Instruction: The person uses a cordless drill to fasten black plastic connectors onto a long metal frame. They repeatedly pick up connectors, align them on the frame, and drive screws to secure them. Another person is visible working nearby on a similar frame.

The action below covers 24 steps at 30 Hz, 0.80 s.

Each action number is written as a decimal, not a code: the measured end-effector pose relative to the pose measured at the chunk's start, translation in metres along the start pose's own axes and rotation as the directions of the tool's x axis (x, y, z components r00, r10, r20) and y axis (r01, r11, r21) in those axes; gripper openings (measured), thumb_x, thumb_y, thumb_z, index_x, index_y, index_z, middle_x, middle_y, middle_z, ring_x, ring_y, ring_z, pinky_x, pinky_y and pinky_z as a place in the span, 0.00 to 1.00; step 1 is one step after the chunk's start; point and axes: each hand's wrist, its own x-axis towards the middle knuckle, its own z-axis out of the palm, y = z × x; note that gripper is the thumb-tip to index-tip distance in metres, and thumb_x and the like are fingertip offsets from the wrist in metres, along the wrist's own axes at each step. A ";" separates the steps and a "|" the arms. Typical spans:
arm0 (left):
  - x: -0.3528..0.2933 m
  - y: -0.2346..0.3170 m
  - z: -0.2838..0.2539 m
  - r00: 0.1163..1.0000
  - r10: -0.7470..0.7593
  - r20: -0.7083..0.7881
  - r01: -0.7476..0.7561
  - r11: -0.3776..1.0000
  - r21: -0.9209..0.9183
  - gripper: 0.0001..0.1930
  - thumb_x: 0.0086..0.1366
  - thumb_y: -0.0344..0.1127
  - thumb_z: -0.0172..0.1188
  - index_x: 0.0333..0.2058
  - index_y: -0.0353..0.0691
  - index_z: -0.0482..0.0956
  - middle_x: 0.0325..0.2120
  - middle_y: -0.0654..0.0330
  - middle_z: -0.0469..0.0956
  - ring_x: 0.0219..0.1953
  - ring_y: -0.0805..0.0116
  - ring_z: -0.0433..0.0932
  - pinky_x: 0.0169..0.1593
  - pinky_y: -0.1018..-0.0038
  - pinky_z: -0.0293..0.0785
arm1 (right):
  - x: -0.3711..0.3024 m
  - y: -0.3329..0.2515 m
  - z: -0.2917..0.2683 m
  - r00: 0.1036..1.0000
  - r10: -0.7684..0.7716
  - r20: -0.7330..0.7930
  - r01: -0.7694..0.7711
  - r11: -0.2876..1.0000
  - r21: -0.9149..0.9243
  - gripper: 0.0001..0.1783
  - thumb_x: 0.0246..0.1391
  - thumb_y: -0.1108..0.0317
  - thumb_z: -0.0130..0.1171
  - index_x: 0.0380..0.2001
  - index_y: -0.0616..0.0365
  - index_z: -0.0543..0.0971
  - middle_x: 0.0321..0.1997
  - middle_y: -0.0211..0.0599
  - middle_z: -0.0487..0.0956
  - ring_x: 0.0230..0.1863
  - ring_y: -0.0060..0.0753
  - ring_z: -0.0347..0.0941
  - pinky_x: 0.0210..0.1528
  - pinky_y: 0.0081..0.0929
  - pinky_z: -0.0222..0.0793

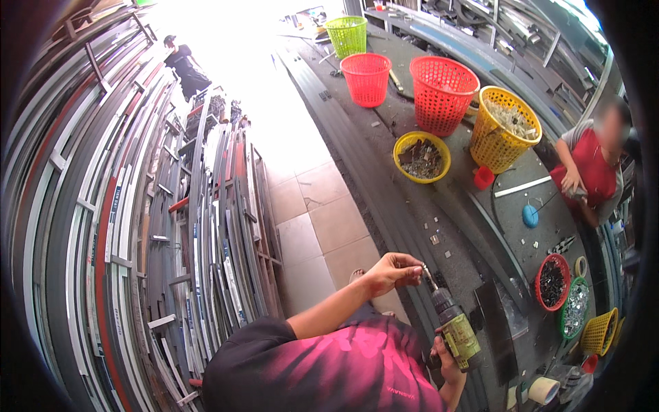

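Note:
A yellow-green and black cordless drill (458,335) is gripped by my right hand (447,362), whose fingers wrap round its lower part. The drill's chuck and thin bit (431,279) point away from me, tilted slightly left. At the tip of that bit, my left hand (396,273) is closed in a pinch between thumb and fingers. Something small and pale seems to sit there, too small to make out. Beneath the drill lie dark metal profiles (495,329) along the workbench (473,254).
A yellow basin (443,167) of small hardware, red baskets (439,103) and a yellow basket (491,141) stand farther up the bench. A red bowl (542,299) of dark parts is at the right. Another person (590,165) sits across. Racks of profiles (123,226) fill the left.

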 end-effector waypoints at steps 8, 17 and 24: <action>-0.002 0.004 0.003 0.998 0.030 0.051 -0.027 0.998 -0.063 0.14 0.81 0.35 0.72 0.57 0.33 0.90 0.51 0.53 0.93 0.52 0.60 0.94 0.60 0.59 0.94 | -0.001 0.000 -0.017 1.000 -0.016 0.023 0.015 0.999 0.031 0.14 0.73 0.68 0.76 0.55 0.59 0.85 0.33 0.26 0.83 0.31 0.19 0.80 0.36 0.25 0.75; 0.000 0.044 -0.017 0.975 -0.071 0.211 -0.061 0.827 0.559 0.16 0.73 0.33 0.81 0.50 0.26 0.91 0.44 0.47 0.94 0.49 0.55 0.94 0.60 0.61 0.91 | 0.001 -0.033 -0.031 0.856 -0.433 0.282 0.504 0.818 -0.277 0.15 0.70 0.66 0.78 0.57 0.57 0.90 0.50 0.40 0.94 0.50 0.42 0.91 0.54 0.36 0.84; 0.013 0.030 -0.015 0.922 -0.339 0.184 0.252 0.891 0.377 0.09 0.75 0.30 0.78 0.42 0.28 0.90 0.42 0.45 0.94 0.44 0.55 0.95 0.58 0.56 0.95 | -0.025 -0.046 -0.027 0.948 -0.272 0.167 0.302 0.933 -0.197 0.17 0.68 0.64 0.80 0.55 0.60 0.89 0.49 0.42 0.93 0.46 0.41 0.90 0.55 0.35 0.84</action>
